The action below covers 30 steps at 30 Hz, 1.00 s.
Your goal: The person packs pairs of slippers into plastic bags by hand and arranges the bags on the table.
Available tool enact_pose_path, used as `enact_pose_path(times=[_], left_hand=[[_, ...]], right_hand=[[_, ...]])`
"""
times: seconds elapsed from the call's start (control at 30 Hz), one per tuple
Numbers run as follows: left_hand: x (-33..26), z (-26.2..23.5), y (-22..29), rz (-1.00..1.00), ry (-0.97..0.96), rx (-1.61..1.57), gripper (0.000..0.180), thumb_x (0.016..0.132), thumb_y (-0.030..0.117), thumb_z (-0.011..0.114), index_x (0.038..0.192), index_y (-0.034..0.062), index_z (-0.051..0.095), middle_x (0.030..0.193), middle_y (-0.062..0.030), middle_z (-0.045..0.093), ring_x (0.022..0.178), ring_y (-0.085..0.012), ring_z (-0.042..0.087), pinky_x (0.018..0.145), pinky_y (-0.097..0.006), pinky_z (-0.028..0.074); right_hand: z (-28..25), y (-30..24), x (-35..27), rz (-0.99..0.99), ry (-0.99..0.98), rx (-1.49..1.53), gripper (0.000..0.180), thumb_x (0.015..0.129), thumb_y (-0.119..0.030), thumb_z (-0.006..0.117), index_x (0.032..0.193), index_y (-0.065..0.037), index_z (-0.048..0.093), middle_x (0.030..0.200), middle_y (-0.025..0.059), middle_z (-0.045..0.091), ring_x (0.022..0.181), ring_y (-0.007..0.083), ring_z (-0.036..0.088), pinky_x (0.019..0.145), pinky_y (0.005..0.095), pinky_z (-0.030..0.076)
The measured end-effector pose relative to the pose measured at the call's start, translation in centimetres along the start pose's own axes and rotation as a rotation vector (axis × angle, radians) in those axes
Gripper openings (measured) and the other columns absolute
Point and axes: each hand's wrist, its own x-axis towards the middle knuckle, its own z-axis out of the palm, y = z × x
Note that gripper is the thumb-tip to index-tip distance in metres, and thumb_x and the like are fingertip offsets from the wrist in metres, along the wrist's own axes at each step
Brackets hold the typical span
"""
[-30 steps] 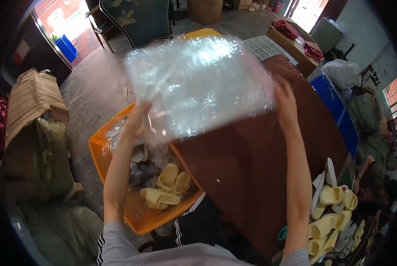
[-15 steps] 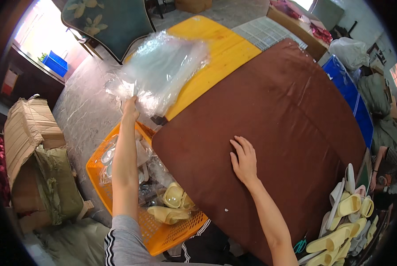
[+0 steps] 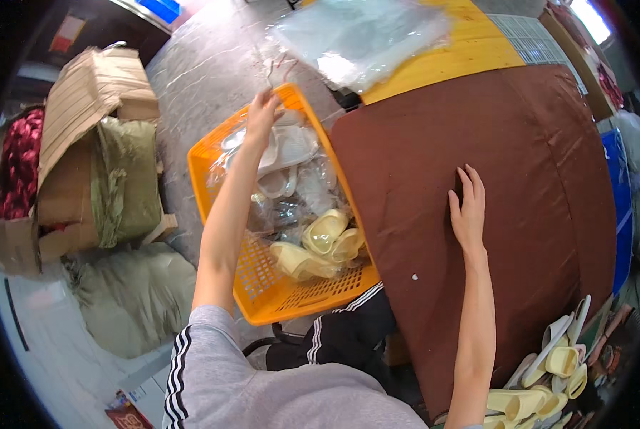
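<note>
My left hand reaches over the far rim of the orange basket, fingers curled near the bagged white slippers inside; I cannot tell whether it has hold of one. My right hand lies flat and open, gripping nothing, on the brown cloth just right of the basket. Pale yellow slippers sit in the basket's near half, and clear plastic bags lie beyond its far rim.
</note>
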Motion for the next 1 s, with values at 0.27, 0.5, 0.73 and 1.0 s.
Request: enact_pose_path(times=[0.27,0.5,0.73,1.0], left_hand=[[-14.2,-12.4,-10.7,0.387,0.291,1.329,0.097,0.066,0.022,0.08,0.149,0.0181,0.03,0.159,-0.0165,0.011,0.146,-0.0435,0.002,0.113,-0.067,0.003],[-10.7,-13.5,-13.7,0.133,0.084,1.59,0.116,0.063,0.022,0.082,0.151,0.0476,0.011,0.162,-0.0079,-0.007,0.146,-0.0465,-0.001,0.105,-0.079,0.004],[-8.9,-14.3,-17.1,0.27,0.212,1.733,0.097,0.078,0.016,0.072,0.152,0.0448,0.016,0.162,-0.0107,0.007,0.138,-0.0466,0.029,0.104,-0.068,0.031],[-7.9,-15.0,-13.8,0.444,0.05,1.19,0.1,0.069,0.007,0.075,0.153,0.02,0.022,0.145,-0.0223,0.035,0.13,-0.0435,0.039,0.107,-0.05,0.036]], right_hand=[[-0.9,-9.4,-13.5,0.042,-0.166,-0.028,0.053,0.087,-0.013,0.064,0.137,-0.011,0.047,0.15,0.0171,0.03,0.141,0.0388,0.024,0.115,0.0539,0.02],[-1.2,-9.2,-19.0,0.158,-0.206,-0.174,0.061,0.087,-0.031,0.063,0.142,-0.014,0.044,0.154,0.0183,0.026,0.143,0.0402,0.021,0.115,0.0594,0.013],[-0.9,-9.0,-18.3,0.167,-0.164,-0.191,0.064,0.084,-0.032,0.066,0.143,-0.019,0.043,0.153,0.0159,0.028,0.143,0.038,0.022,0.115,0.0605,0.013],[-0.5,-8.7,-18.4,0.177,-0.164,-0.222,0.063,0.085,-0.034,0.063,0.143,-0.021,0.042,0.154,0.0153,0.027,0.144,0.0367,0.022,0.116,0.0594,0.012]])
